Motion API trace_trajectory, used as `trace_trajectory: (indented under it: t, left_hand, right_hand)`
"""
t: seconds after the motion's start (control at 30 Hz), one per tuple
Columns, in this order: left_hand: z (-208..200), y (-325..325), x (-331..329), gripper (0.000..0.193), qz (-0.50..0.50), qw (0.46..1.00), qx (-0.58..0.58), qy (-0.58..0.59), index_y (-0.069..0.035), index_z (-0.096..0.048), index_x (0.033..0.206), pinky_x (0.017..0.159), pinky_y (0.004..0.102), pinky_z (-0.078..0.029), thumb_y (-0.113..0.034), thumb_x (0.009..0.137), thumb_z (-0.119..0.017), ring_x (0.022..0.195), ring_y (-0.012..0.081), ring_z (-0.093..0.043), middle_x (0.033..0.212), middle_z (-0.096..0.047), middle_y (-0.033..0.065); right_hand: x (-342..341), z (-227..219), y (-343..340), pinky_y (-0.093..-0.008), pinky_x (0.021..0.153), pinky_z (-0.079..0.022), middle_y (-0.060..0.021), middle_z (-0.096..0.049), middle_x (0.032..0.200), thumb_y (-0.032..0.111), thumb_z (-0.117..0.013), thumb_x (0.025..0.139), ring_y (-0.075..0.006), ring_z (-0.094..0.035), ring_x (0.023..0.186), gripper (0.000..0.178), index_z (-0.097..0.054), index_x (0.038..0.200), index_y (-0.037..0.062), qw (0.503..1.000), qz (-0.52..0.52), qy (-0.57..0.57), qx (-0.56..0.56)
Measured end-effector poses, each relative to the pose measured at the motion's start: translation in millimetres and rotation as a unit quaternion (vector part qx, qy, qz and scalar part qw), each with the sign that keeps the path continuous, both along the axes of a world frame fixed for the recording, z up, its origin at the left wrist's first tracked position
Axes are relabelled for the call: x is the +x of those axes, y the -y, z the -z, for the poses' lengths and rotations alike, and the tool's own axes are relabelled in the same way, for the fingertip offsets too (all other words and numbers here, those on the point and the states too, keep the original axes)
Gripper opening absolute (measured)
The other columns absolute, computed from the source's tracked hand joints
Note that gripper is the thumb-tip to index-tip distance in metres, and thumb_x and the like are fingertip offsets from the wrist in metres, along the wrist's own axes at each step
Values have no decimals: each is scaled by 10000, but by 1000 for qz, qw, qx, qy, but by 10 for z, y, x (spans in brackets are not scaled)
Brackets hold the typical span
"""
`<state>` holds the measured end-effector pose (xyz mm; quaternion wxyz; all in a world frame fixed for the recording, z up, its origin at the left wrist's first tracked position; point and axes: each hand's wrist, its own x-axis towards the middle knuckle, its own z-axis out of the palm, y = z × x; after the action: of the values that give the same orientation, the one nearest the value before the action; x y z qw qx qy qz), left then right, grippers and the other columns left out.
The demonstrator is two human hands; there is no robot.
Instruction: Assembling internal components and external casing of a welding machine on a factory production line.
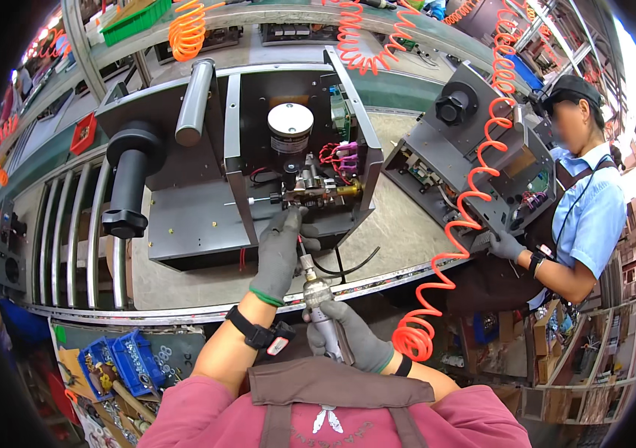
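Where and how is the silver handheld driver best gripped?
The handheld driver is likely best taken by its thick, roughly cylindrical body, from the person's near right side, where the right hand wraps it. Its narrower nose points away toward the open grey machine, close to the left hand, so that end seems better left free.

2 grey gloves [276, 261], maroon shirt [202, 414], brown apron [288, 382], black wrist strap [249, 330]
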<state>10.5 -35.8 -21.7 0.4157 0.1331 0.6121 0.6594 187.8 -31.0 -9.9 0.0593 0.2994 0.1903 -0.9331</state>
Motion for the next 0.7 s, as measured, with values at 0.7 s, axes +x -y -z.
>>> trace_trajectory:
  t: [0.7]
  left_hand:
    - [-19,35,152,422,-13,998,47,41,-17,-534,1149,500,262,-494,-370,965,-395,536,185,-592,694,-553,85]
  right_hand:
    - [-50,-109,78,-266,420,-405,-20,-497,616,493,-430,931,-130,-474,478,382,-520,977,124,999,-1,31,35]
